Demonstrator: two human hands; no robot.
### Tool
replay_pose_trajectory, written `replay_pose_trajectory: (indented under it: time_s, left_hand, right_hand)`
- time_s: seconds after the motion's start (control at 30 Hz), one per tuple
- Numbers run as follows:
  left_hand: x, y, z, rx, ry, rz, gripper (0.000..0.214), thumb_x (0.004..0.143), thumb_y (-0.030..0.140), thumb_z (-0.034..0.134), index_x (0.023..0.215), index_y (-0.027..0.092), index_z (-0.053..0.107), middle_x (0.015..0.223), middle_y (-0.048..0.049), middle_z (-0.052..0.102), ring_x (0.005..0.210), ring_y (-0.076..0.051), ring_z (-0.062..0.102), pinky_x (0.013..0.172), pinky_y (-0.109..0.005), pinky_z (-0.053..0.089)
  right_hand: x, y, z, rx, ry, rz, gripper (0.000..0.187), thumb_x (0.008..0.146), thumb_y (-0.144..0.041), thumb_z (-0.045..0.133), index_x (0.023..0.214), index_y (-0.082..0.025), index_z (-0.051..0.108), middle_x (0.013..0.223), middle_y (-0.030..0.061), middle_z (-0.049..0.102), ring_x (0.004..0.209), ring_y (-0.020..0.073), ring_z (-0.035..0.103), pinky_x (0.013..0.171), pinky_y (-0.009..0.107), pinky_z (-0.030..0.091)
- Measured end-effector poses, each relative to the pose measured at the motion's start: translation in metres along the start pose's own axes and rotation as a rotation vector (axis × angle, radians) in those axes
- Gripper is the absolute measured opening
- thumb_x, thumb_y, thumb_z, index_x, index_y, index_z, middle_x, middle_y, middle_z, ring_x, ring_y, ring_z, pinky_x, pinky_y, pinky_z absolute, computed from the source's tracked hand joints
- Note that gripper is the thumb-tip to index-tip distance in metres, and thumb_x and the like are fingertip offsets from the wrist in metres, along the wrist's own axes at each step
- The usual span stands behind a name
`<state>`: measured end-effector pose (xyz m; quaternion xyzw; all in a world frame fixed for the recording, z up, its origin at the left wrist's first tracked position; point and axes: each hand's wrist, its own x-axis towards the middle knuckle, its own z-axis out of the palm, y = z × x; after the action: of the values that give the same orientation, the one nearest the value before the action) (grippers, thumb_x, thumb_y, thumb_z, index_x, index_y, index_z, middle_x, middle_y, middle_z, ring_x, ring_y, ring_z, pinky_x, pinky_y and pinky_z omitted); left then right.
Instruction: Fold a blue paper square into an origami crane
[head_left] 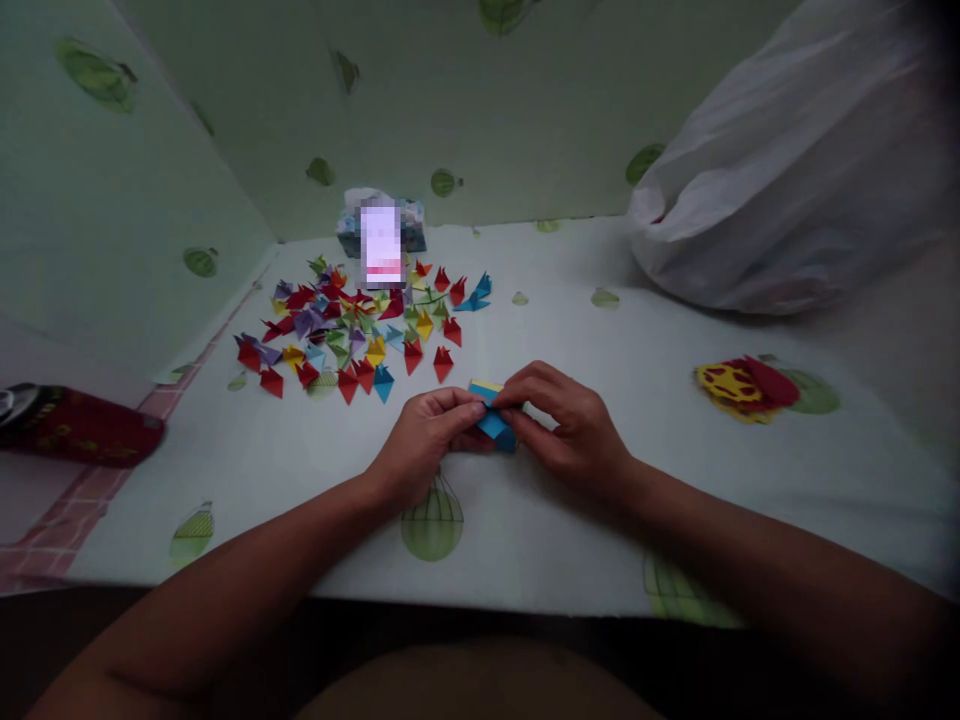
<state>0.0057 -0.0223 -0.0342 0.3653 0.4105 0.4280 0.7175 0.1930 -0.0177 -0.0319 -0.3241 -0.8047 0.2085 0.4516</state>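
Between my two hands, just above the white tabletop (570,540), is a small piece of blue origami paper (495,428) with a yellowish strip at its far edge. My left hand (429,440) grips its left side, thumb on top and fingers beneath. From the right, my right hand (566,420) pinches the same paper between thumb and fingertips. Part of the paper is covered by my fingers. Beyond my left hand lies a spread of folded paper cranes (349,330) in red, yellow, purple, green and blue.
A tissue box (346,235) stands at the back, with a lit, blurred-out phone (381,240) before it. A white plastic bag (750,200) fills the back right. Red and yellow paper cut-outs (739,388) lie at right. A red can (82,425) lies at the left edge.
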Motion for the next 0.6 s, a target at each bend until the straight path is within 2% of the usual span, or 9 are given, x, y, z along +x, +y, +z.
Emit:
replay_pose_trajectory:
  time_s: [0.1,0.3,0.4,0.47,0.6]
  left_hand:
    - [-0.0006,0.0009,0.0006,-0.007,0.004,-0.010,0.020,0.074,0.030,0.083,0.079,0.013,0.073,0.074,-0.0016,0.071,0.064,-0.010,0.067,0.068,-0.024,0.060]
    - [-0.0025,0.0015,0.0017,0.020,0.002,0.031,0.027,0.077,0.037,0.084,0.078,0.013,0.073,0.074,-0.0016,0.070,0.068,-0.010,0.067,0.070,-0.023,0.059]
    - [-0.0017,0.0009,0.0005,0.051,0.015,0.056,0.026,0.075,0.035,0.086,0.081,0.013,0.074,0.077,-0.0016,0.072,0.069,-0.011,0.067,0.070,-0.022,0.059]
    - [-0.0007,0.0009,-0.0006,0.073,0.033,0.078,0.025,0.076,0.035,0.085,0.081,0.014,0.074,0.076,-0.0015,0.072,0.069,-0.011,0.068,0.069,-0.022,0.059]
    - [0.0000,0.0026,-0.0026,0.149,0.046,0.142,0.022,0.079,0.035,0.082,0.081,0.015,0.075,0.073,-0.0003,0.072,0.066,-0.010,0.067,0.067,-0.021,0.057]
  right_hand:
    - [0.0000,0.0006,-0.0009,-0.044,-0.013,-0.041,0.015,0.096,-0.010,0.055,0.096,-0.020,0.066,0.089,0.0062,0.064,0.082,0.0163,0.064,0.073,0.030,0.053]
    - [-0.0013,0.0034,0.0004,-0.191,-0.007,-0.217,0.018,0.096,-0.007,0.052,0.099,-0.014,0.068,0.089,0.0093,0.064,0.080,0.0169,0.061,0.069,0.029,0.052]
    - [-0.0010,0.0037,-0.0002,-0.143,-0.015,-0.205,0.018,0.096,-0.007,0.052,0.098,-0.012,0.069,0.090,0.0102,0.065,0.082,0.0169,0.061,0.072,0.029,0.051]
    - [0.0003,0.0039,-0.0021,-0.020,-0.022,-0.102,0.015,0.097,-0.011,0.055,0.098,-0.013,0.070,0.090,0.0085,0.066,0.083,0.0158,0.062,0.074,0.028,0.050]
    - [0.0036,0.0055,-0.0059,0.286,-0.025,0.327,0.013,0.096,-0.024,0.063,0.089,-0.016,0.070,0.082,0.0023,0.066,0.076,0.0124,0.059,0.071,0.026,0.046]
